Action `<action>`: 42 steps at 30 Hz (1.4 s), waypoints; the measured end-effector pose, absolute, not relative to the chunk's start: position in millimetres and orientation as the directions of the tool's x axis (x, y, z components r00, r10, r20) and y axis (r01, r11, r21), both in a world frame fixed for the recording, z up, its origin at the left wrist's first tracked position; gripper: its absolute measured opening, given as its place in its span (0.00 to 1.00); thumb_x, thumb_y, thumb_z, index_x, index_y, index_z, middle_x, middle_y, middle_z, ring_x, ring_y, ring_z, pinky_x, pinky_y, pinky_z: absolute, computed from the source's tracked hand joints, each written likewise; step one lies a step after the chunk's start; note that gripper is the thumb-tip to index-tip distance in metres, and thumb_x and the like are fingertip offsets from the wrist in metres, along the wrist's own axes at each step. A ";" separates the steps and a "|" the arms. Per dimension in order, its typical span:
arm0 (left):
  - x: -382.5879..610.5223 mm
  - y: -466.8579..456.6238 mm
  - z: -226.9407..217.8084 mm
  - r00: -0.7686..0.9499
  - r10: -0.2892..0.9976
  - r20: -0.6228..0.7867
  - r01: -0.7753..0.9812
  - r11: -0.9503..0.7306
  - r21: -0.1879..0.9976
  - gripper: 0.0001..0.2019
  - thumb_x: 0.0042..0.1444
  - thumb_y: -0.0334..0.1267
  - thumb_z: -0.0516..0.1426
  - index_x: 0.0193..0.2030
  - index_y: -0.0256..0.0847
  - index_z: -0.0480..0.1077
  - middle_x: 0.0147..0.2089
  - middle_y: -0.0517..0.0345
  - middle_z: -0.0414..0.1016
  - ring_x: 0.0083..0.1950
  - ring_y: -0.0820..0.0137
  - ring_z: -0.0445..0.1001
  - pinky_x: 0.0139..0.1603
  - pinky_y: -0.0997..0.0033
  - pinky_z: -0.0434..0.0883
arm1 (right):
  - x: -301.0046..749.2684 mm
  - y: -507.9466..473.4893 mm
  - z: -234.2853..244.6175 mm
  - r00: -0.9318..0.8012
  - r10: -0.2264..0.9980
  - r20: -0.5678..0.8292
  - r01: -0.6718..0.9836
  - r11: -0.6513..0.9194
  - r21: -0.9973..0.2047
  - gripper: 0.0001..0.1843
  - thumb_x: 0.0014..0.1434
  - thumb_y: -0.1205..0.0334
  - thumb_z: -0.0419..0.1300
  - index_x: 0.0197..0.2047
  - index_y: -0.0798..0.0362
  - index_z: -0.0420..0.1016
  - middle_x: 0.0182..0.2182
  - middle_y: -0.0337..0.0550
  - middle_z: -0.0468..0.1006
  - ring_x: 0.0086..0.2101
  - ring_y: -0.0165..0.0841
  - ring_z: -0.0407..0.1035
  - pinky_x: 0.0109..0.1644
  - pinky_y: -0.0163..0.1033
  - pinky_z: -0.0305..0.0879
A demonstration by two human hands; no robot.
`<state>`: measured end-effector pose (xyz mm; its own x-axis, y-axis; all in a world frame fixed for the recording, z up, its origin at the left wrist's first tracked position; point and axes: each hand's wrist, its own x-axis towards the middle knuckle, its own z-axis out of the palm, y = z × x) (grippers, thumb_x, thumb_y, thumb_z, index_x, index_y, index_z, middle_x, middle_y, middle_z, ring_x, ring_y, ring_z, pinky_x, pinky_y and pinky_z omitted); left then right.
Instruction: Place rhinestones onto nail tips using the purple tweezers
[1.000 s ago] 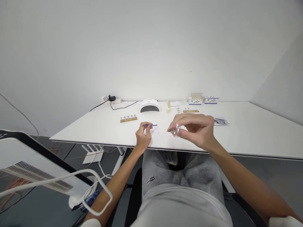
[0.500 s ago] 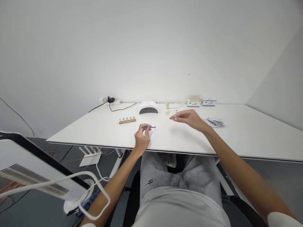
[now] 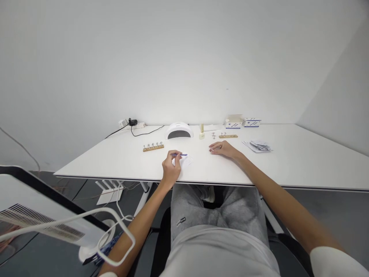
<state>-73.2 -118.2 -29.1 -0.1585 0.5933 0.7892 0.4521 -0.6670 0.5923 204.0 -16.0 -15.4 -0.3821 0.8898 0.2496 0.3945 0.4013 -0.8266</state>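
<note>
In my left hand (image 3: 172, 166), near the table's front edge, a slim blue pen-like tool (image 3: 182, 154) is pinched and points to the right. Under it lies a thin white sheet (image 3: 188, 159), partly hidden by the hand. My right hand (image 3: 224, 148) is lowered to the tabletop with its fingers curled together; whatever small thing may be between the fingertips cannot be made out. Beyond that hand stand a bottle with a gold cap (image 3: 202, 132), some small stands (image 3: 213, 135) and a wooden strip (image 3: 228, 136) with small stands on it.
A white nail lamp (image 3: 179, 130) stands at the back middle. Left of it is a wooden rack (image 3: 153, 147) holding several stands. Flat packets (image 3: 259, 146) lie at right, with two small boxes (image 3: 233, 123) behind. A white device (image 3: 40, 207) and cable fill the lower left.
My right hand has dropped from above the table to its surface, uncovering the wooden strip behind. My left hand keeps its pinch on the blue tool. The view has shifted slightly.
</note>
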 end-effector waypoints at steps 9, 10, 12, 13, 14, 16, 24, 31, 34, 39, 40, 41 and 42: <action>-70.7 -121.0 -29.1 -0.221 0.577 0.787 0.430 -0.666 0.609 0.06 0.62 0.38 0.52 0.43 0.40 0.65 0.38 0.54 0.75 0.35 0.72 0.74 0.39 0.71 0.71 | 219.6 -5.4 -21.1 -0.409 0.883 0.228 0.427 0.406 -0.808 0.16 0.43 0.56 0.70 0.35 0.55 0.83 0.46 0.51 0.79 0.45 0.44 0.72 0.52 0.45 0.64; -70.2 -122.0 -28.4 -0.235 0.570 0.787 0.419 -0.672 0.611 0.08 0.62 0.38 0.51 0.46 0.40 0.64 0.38 0.54 0.75 0.36 0.72 0.74 0.39 0.71 0.70 | 221.3 -4.6 -21.2 -0.419 0.880 0.225 0.421 0.408 -0.810 0.16 0.43 0.56 0.69 0.36 0.55 0.83 0.45 0.51 0.79 0.46 0.44 0.72 0.51 0.44 0.64; -70.3 -123.9 -25.6 -0.246 0.567 0.786 0.403 -0.678 0.615 0.11 0.63 0.38 0.51 0.51 0.40 0.62 0.38 0.54 0.75 0.37 0.72 0.73 0.39 0.71 0.70 | 222.8 -4.1 -21.4 -0.424 0.876 0.228 0.412 0.411 -0.813 0.16 0.44 0.56 0.69 0.36 0.56 0.83 0.44 0.51 0.80 0.45 0.44 0.72 0.51 0.44 0.64; -71.1 -124.6 -23.4 -0.241 0.572 0.784 0.400 -0.678 0.617 0.13 0.63 0.38 0.50 0.53 0.41 0.62 0.38 0.54 0.74 0.37 0.72 0.73 0.39 0.72 0.69 | 222.6 -4.2 -21.6 -0.414 0.880 0.232 0.410 0.408 -0.816 0.15 0.44 0.56 0.68 0.35 0.56 0.83 0.42 0.52 0.80 0.44 0.43 0.72 0.50 0.44 0.65; -72.4 -125.0 -21.0 -0.233 0.577 0.783 0.401 -0.676 0.618 0.14 0.63 0.38 0.50 0.55 0.41 0.61 0.38 0.55 0.74 0.37 0.72 0.73 0.39 0.72 0.69 | 221.8 -4.7 -21.8 -0.397 0.887 0.236 0.408 0.401 -0.820 0.15 0.45 0.55 0.68 0.34 0.56 0.83 0.41 0.52 0.81 0.43 0.43 0.73 0.50 0.44 0.65; -75.8 -125.0 -16.1 -0.232 0.573 0.786 0.406 -0.678 0.613 0.15 0.63 0.39 0.50 0.56 0.42 0.61 0.37 0.56 0.74 0.36 0.72 0.72 0.39 0.72 0.68 | 219.4 -5.8 -22.3 -0.354 0.903 0.242 0.406 0.382 -0.830 0.14 0.44 0.55 0.68 0.32 0.57 0.82 0.39 0.52 0.81 0.41 0.42 0.73 0.48 0.44 0.66; -78.7 -123.7 -13.0 -0.247 0.555 0.795 0.392 -0.693 0.605 0.12 0.62 0.42 0.51 0.51 0.42 0.64 0.36 0.56 0.74 0.33 0.72 0.72 0.37 0.71 0.69 | 219.8 -4.2 -19.6 -0.394 0.905 0.160 0.451 0.342 -0.825 0.15 0.41 0.55 0.69 0.31 0.57 0.82 0.35 0.50 0.81 0.36 0.39 0.72 0.42 0.41 0.65; -99.7 -122.7 2.3 -0.210 0.555 0.805 0.510 -0.640 0.574 0.13 0.64 0.38 0.48 0.54 0.42 0.60 0.28 0.62 0.68 0.31 0.72 0.70 0.38 0.71 0.67 | 227.4 -9.2 -9.2 -0.293 0.916 0.273 0.487 0.389 -0.782 0.19 0.46 0.66 0.62 0.44 0.59 0.79 0.39 0.51 0.79 0.33 0.35 0.70 0.38 0.40 0.66; -110.1 -114.1 -1.6 -0.097 0.590 0.801 0.642 -0.578 0.504 0.11 0.64 0.38 0.47 0.50 0.43 0.65 0.37 0.55 0.73 0.35 0.69 0.72 0.41 0.69 0.68 | 204.5 -15.8 -0.6 -0.143 0.893 0.428 0.566 0.428 -0.705 0.13 0.54 0.66 0.57 0.41 0.59 0.79 0.38 0.51 0.79 0.33 0.35 0.70 0.40 0.41 0.66; -113.8 -99.1 -23.9 0.136 0.666 0.733 0.807 -0.504 0.309 0.11 0.63 0.37 0.48 0.47 0.43 0.69 0.38 0.51 0.76 0.39 0.63 0.75 0.39 0.66 0.69 | 122.3 -37.2 13.4 -0.346 0.854 0.389 0.564 0.521 -0.641 0.13 0.58 0.57 0.60 0.43 0.57 0.76 0.40 0.51 0.78 0.37 0.36 0.72 0.41 0.40 0.67; -113.2 -98.2 -26.3 0.133 0.698 0.704 0.851 -0.444 0.279 0.11 0.63 0.37 0.48 0.45 0.43 0.70 0.36 0.51 0.75 0.37 0.63 0.74 0.37 0.66 0.69 | 105.1 -42.0 14.8 -0.370 0.861 0.348 0.601 0.508 -0.617 0.16 0.57 0.54 0.62 0.44 0.57 0.75 0.41 0.53 0.78 0.38 0.38 0.72 0.43 0.41 0.67; -112.4 -98.2 -27.2 0.127 0.743 0.657 0.892 -0.376 0.252 0.10 0.63 0.37 0.49 0.43 0.43 0.71 0.35 0.51 0.74 0.36 0.63 0.74 0.36 0.67 0.68 | 89.6 -46.6 16.0 -0.393 0.874 0.284 0.653 0.483 -0.583 0.20 0.54 0.51 0.64 0.44 0.58 0.74 0.41 0.56 0.78 0.40 0.41 0.72 0.45 0.43 0.66; -111.5 -99.0 -26.7 0.109 0.791 0.602 0.924 -0.304 0.232 0.10 0.63 0.38 0.49 0.43 0.43 0.71 0.34 0.51 0.74 0.36 0.62 0.74 0.35 0.67 0.68 | 76.3 -50.7 16.9 -0.399 0.893 0.207 0.717 0.445 -0.537 0.25 0.52 0.48 0.66 0.45 0.59 0.73 0.43 0.59 0.77 0.43 0.44 0.71 0.45 0.44 0.66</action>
